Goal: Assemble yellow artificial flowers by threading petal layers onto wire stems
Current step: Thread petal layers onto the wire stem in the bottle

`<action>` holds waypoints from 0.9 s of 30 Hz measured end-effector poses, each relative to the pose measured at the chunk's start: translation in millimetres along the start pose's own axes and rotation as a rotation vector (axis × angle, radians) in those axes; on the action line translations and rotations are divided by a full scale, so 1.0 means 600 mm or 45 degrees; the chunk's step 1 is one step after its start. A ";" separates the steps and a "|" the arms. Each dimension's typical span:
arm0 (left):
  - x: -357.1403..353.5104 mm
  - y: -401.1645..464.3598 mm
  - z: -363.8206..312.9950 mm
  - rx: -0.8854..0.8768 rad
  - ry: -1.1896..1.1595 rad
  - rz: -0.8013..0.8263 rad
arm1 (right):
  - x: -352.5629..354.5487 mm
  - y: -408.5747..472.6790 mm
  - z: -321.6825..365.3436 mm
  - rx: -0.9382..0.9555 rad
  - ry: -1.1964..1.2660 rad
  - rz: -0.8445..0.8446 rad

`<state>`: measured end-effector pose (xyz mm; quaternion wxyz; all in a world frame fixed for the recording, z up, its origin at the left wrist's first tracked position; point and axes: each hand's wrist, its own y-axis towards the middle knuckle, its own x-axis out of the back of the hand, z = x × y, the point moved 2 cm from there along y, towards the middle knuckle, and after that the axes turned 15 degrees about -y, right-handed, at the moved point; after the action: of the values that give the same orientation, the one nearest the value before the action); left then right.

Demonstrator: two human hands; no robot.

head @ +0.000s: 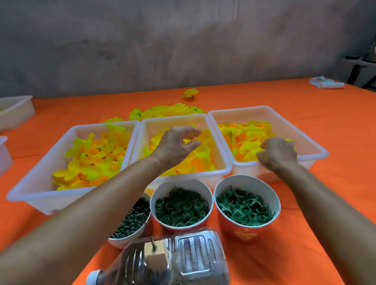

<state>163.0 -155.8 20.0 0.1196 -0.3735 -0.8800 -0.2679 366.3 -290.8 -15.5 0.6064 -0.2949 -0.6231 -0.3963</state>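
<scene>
Three white trays of yellow petal layers stand side by side: left tray (pixel 39 174), middle tray (pixel 219 153), right tray (pixel 313 146). My left hand (pixel 176 147) hovers over the middle tray's petals (pixel 193 164) with thumb and fingers apart, holding nothing. My right hand (pixel 275 153) is down in the right tray's near end, fingers curled shut on a yellow petal layer (pixel 250 146). In front stand three bowls: dark green stem pins (pixel 132 221), green rings (pixel 181 208), green star calyxes (pixel 244 207). My left forearm hides part of the pin bowl.
A clear plastic bottle (pixel 170 269) of brownish grains lies on its side at the front edge. Finished yellow flowers (pixel 166 110) are heaped behind the trays. Two more white trays (pixel 7 116) sit at far left, and a white cloth roll (pixel 326 84) lies at back right.
</scene>
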 end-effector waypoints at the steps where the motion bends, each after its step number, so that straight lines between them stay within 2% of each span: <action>1: 0.007 -0.009 -0.001 0.000 0.007 -0.006 | 0.003 -0.004 0.003 0.032 0.025 -0.043; 6: 0.034 -0.052 -0.013 0.011 -0.002 -0.047 | 0.034 -0.049 0.036 0.280 0.313 -0.350; 10: 0.065 -0.093 -0.018 0.016 -0.002 -0.083 | 0.060 -0.107 0.076 0.526 0.555 -0.438; 14: 0.110 -0.141 -0.011 0.068 0.018 -0.142 | 0.074 -0.168 0.121 0.742 0.771 -0.342; 17: 0.143 -0.176 0.001 0.144 0.168 -0.147 | 0.085 -0.205 0.153 0.930 0.808 -0.229; 22: 0.179 -0.226 0.021 0.274 0.633 0.045 | 0.087 -0.246 0.194 1.096 0.825 -0.076; 27: 0.167 -0.247 0.030 0.369 0.695 0.107 | 0.074 -0.266 0.217 1.183 0.838 0.068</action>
<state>-13.6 -171.9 -10.5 0.4144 -0.3029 -0.8283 -0.2247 158.8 -266.7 13.2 0.8443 0.1261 -0.5027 -0.1361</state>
